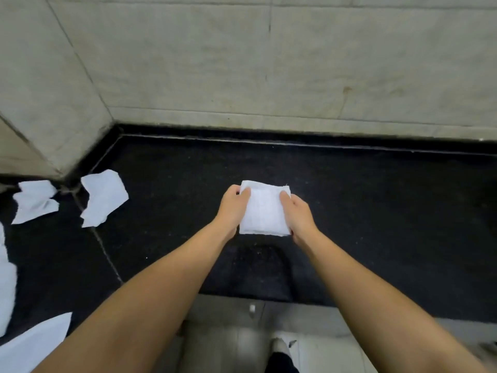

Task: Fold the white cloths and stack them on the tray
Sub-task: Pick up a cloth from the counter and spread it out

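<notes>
Grip: my left hand (231, 205) and right hand (299, 214) pinch the folded white cloth (264, 211) at its side edges.
Technique: I judge edges need squaring before stacking.
Tray: not visible.

Folded cloth (265, 211) between my hands read as white terry, nubbly and matt, layered edges showing along near side. Loose cloths (103, 199) at left looked same soft white fabric, rumpled. Desk (376, 211) was black stone-like slab, finely speckled, dull sheen, thin pale seam lines. Wall (269, 63) behind I saw as pale grey tile, matt, faintly mottled, some stains. Cabinet front (228, 332) below looked smooth grey, slightly glossy.
</notes>
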Demonstrator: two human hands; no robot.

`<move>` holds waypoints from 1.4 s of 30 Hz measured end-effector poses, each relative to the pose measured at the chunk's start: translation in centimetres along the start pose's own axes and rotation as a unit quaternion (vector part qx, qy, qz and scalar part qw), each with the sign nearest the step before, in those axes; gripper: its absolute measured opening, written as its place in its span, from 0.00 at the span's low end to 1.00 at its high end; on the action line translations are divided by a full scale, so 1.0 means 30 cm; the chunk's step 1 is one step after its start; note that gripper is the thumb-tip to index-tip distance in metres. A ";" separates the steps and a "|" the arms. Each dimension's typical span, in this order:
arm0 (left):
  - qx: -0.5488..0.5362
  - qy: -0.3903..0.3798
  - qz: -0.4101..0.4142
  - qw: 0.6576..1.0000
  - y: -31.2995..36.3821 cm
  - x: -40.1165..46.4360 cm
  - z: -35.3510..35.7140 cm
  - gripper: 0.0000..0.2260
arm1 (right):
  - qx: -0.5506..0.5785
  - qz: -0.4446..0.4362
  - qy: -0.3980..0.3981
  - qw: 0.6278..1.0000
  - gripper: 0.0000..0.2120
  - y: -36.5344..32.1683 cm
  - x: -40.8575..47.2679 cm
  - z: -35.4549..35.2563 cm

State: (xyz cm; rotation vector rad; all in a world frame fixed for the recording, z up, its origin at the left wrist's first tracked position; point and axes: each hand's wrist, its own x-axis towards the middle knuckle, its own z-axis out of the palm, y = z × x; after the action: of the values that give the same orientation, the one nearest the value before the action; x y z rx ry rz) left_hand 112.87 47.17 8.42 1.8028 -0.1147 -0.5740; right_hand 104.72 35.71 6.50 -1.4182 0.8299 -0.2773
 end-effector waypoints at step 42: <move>0.031 -0.314 0.365 0.876 0.695 -1.093 2.822 0.11 | -0.175 -0.152 0.546 0.805 0.18 -0.142 -0.482 -2.954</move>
State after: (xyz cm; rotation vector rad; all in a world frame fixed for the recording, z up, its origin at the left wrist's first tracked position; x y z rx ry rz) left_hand 51.59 -21.75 21.54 1.4117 -1.2142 -0.5736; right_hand 38.24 -22.97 21.18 -1.7045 1.6402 -1.3356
